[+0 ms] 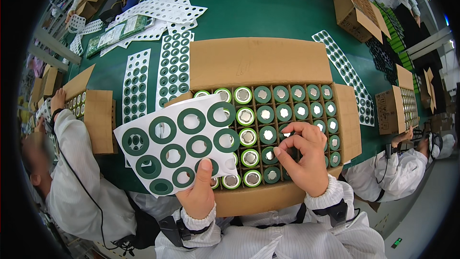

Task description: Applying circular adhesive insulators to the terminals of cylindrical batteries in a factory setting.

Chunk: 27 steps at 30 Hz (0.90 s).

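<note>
My left hand is closed on the lower edge of a white sticker sheet carrying green rings, its thumb on top. The sheet is tilted over the left part of an open cardboard box filled with upright cylindrical battery cells in a divider grid. Cells in the left columns show bright green rims and bare tops, while those further right carry dark green rings. Above the ringed columns is my right hand, fingers curled with thumb and fingertips slightly apart close to the cell tops. No object shows between them.
More ring sheets lie on the green table behind the box, another to its right. Used white sheets are heaped far left. Co-workers sit at both sides beside cardboard boxes, and another box stands far right.
</note>
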Available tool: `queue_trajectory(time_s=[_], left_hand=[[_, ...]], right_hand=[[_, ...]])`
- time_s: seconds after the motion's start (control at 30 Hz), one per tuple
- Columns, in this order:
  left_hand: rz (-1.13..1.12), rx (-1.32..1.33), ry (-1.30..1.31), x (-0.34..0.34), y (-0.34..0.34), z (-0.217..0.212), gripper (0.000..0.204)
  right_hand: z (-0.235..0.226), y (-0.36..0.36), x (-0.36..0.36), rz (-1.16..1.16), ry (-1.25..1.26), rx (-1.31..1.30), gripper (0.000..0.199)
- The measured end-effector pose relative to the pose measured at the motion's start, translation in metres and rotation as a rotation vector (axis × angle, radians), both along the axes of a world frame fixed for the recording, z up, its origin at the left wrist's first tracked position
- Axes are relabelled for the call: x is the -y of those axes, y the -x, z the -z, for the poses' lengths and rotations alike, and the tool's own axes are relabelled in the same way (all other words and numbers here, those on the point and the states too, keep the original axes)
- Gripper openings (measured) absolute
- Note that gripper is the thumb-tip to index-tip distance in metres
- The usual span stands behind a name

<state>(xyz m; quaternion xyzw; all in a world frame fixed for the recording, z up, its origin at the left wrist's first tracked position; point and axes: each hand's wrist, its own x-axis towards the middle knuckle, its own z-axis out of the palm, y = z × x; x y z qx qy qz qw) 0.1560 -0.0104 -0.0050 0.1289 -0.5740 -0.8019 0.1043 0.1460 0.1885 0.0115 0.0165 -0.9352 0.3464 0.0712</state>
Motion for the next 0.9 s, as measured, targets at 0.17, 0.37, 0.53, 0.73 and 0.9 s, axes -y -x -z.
queue_trajectory(time_s=[0.17, 0.37, 0.53, 0.73, 0.9], left_hand=[[-0.011, 0.014, -0.007, 0.0001, -0.0006, 0.0006, 0.029], [-0.005, 0.002, 0.002, 0.0002, -0.0001, -0.0001, 0.028], [0.006, 0.001, -0.030, 0.0004, -0.0002, -0.0011, 0.028], [0.000, -0.028, -0.010, -0.0014, 0.0000, -0.0025, 0.028], [0.002, -0.029, -0.028, -0.0013, 0.0001, -0.0011, 0.027]], right_hand=[[0.0008, -0.0003, 0.0004, 0.003, -0.006, -0.004, 0.008], [-0.0004, 0.0000, 0.0014, 0.003, -0.009, -0.008, 0.008], [-0.0003, -0.0001, 0.0018, 0.006, -0.014, -0.015, 0.007], [-0.0006, -0.0005, 0.0016, 0.003, -0.015, -0.021, 0.007], [0.0009, -0.0009, 0.0015, 0.001, -0.012, -0.030, 0.008]])
